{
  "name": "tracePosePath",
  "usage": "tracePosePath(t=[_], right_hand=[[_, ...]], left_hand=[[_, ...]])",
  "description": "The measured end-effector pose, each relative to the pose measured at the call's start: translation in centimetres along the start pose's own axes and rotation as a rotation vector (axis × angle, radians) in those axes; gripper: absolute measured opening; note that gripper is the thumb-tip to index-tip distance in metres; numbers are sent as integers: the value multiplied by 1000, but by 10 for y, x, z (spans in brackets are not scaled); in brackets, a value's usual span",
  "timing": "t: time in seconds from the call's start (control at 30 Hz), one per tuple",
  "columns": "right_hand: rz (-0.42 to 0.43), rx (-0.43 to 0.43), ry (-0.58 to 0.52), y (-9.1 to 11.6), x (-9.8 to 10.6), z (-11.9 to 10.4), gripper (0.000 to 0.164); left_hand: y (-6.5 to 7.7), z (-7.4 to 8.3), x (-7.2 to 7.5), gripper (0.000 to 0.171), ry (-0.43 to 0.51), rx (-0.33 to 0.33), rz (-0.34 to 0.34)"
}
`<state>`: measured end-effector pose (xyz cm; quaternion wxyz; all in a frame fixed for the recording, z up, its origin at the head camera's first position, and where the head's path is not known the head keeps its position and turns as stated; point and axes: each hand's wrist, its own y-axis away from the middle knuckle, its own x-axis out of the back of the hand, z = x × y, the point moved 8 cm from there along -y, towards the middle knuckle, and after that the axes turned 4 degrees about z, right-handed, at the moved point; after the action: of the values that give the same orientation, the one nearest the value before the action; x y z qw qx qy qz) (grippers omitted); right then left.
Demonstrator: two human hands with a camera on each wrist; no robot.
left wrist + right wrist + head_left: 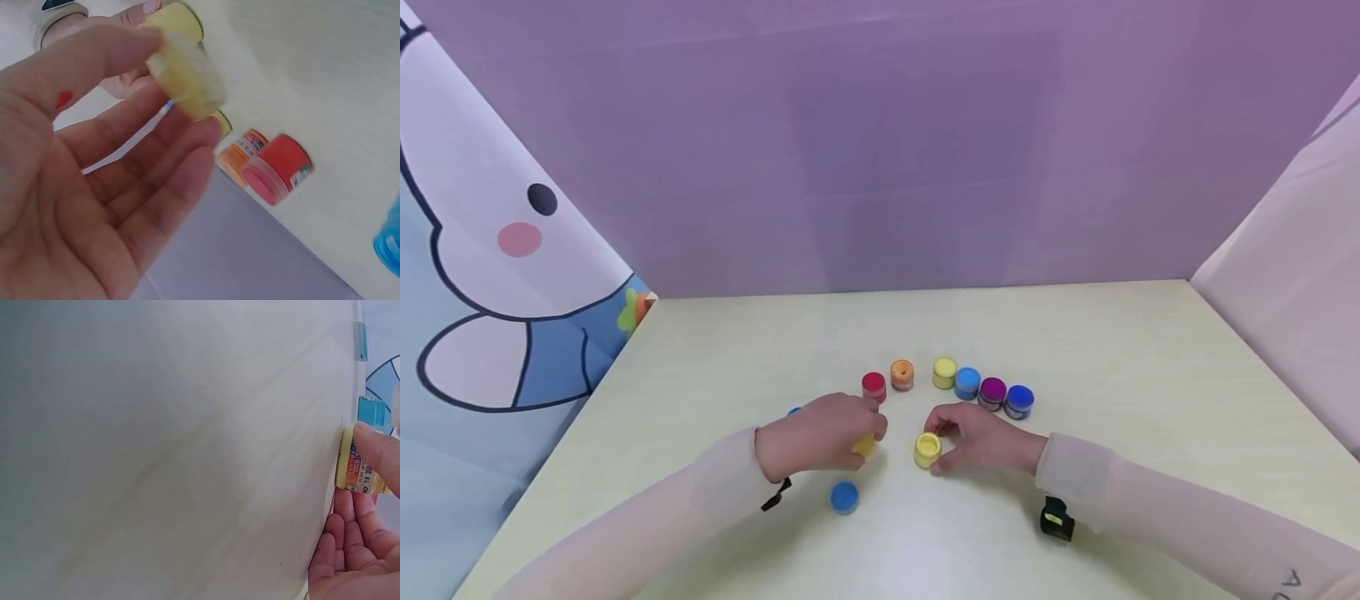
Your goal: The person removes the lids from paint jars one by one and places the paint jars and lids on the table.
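My left hand (pixel 827 433) pinches a short yellow lid (pixel 865 447) between thumb and fingers. In the left wrist view this lid (pixel 187 78) is blurred, raised near the other hand. Just to its right, my right hand (pixel 983 437) grips a small yellow paint jar (pixel 928 448) standing on the table, thumb on the near side and fingers on the far side. The right wrist view shows the jar's printed label (pixel 359 465). A blue-topped jar (pixel 844 497) stands nearer the front, below the left hand.
Behind the hands, red (pixel 874 386) and orange (pixel 902 375) jars stand left of a row: yellow (pixel 944 372), light blue (pixel 967 382), purple (pixel 992 393) and dark blue (pixel 1019 402). Another blue thing (pixel 793 411) is mostly hidden behind the left wrist. A purple wall (pixel 925 167) borders the table.
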<state>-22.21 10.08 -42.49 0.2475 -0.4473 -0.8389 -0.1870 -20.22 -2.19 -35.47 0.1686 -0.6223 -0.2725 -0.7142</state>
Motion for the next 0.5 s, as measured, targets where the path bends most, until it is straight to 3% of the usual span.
tracePosePath(t=[0.23, 0.5], right_hand=[[7, -2, -6, 2, 0, 0, 34], [4, 1, -4, 1, 1, -1, 34]], left_hand=[[24, -12, -6, 24, 18, 115, -91], [45, -18, -16, 30, 109, 210, -141]])
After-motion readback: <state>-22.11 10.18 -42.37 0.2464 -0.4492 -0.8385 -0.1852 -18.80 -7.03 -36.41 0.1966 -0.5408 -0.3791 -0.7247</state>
